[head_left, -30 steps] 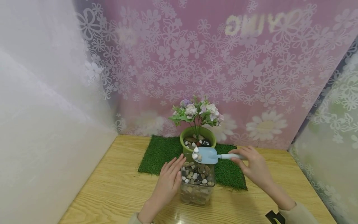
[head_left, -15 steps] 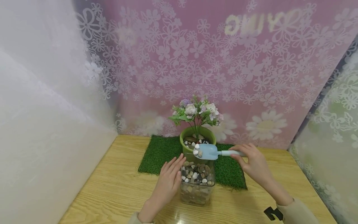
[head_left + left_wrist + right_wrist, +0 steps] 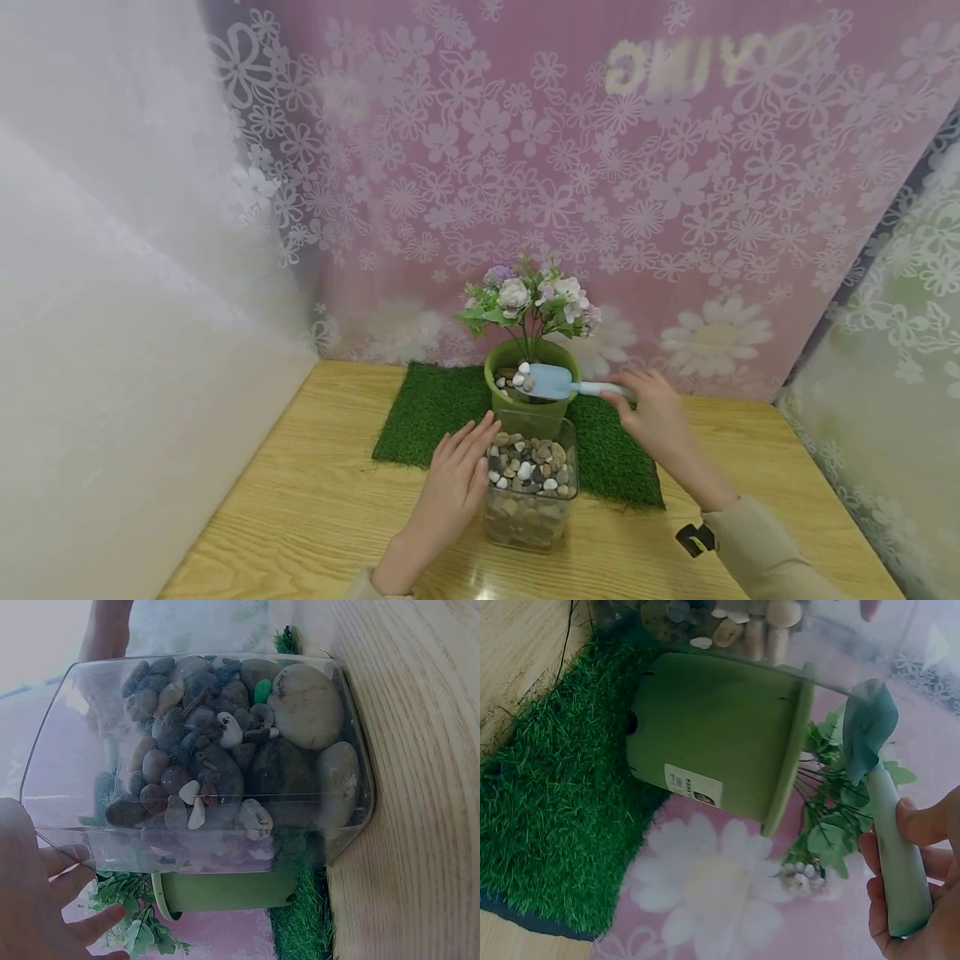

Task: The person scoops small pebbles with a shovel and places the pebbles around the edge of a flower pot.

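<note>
In the head view my right hand (image 3: 654,414) grips the pale handle of a small light-blue hand shovel (image 3: 551,382). On the shovel's tip lie several pebbles (image 3: 523,377), white and tan. The blade is over the mouth of a green flowerpot (image 3: 532,408), which holds stones and a bunch of artificial flowers (image 3: 528,304). My left hand (image 3: 452,483), fingers extended, rests against the upper left side of a clear plastic box (image 3: 529,525) full of mixed stones (image 3: 206,750). Fingers and thumb wrap the shovel handle (image 3: 900,855) in the right wrist view.
A green artificial turf mat (image 3: 435,412) lies under the pot on the wooden table (image 3: 300,492). Behind stands a pink floral curtain (image 3: 480,167), with a white wall (image 3: 150,292) at the left. A black object (image 3: 694,540) shows beside the right sleeve.
The right hand has moved the pebble-laden shovel away from me and slightly up in the head view, from over the box to over the pot. The left hand stays against the box.
</note>
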Available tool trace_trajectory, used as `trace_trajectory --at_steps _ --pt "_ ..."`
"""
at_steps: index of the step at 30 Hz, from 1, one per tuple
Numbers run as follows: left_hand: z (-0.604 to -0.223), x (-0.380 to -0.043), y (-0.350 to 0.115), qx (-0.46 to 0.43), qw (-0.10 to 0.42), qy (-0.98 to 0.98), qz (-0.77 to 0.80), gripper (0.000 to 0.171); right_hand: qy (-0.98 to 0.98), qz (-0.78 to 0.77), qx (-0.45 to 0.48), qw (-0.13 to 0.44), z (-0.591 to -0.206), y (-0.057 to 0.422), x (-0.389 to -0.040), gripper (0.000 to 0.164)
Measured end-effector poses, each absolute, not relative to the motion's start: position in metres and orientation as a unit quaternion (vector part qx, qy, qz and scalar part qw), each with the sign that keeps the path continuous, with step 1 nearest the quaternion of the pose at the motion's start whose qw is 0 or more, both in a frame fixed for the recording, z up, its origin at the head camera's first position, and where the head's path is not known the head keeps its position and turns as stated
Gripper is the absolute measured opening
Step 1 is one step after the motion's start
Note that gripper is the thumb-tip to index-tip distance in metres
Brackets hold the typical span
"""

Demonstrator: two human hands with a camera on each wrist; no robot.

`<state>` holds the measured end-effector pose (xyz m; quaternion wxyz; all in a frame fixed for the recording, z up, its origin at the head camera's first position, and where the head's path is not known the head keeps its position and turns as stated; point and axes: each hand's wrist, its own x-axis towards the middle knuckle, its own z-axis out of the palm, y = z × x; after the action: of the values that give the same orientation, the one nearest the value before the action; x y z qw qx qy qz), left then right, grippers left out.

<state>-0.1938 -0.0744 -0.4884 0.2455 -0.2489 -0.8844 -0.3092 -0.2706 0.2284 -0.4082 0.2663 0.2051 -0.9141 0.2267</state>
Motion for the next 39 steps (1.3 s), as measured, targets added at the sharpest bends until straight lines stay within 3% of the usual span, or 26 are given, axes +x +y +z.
trace_trajectory --at_steps 16,29,39 --pt "-0.484 -0.193 -0.073 -0.245 0.229 -0.885 -0.324 0.051 -0.948 0.163 0.172 0.215 -0.418 0.198 -0.311 0.024" --pt "-0.485 -0.193 -0.074 -0.242 0.236 -0.885 -0.319 0.051 -0.945 0.127 0.193 0.231 -0.395 0.176 -0.319 0.016" --pt "-0.486 -0.193 -0.074 -0.240 0.238 -0.886 -0.317 0.052 -0.943 0.131 0.179 0.249 -0.391 0.186 -0.308 0.019"
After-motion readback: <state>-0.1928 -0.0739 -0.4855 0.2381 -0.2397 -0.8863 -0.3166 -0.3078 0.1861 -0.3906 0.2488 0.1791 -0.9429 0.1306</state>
